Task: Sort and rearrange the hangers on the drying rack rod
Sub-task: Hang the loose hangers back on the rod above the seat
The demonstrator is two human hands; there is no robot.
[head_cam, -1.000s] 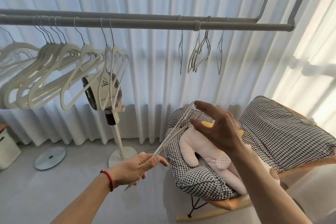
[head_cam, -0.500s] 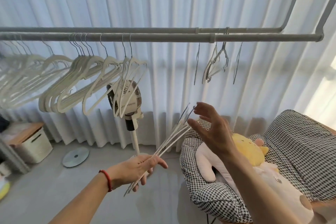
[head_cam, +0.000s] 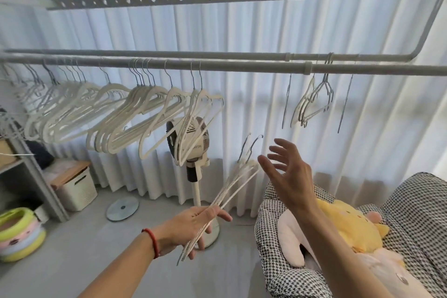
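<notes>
Left hand (head_cam: 193, 225) low, fingers curled round a bundle of thin white hangers (head_cam: 232, 189) slanting up-right, hooks topmost, below the grey rack rod (head_cam: 242, 68). Right hand (head_cam: 287, 172) raised beside hooks, fingers spread, holding nothing.

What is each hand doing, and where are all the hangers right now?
Left hand: grips a bundle of hangers.
Right hand: open, holding nothing.
White hangers: hanging on the rod.
Thin hangers: hanging on the rod's right part.
</notes>
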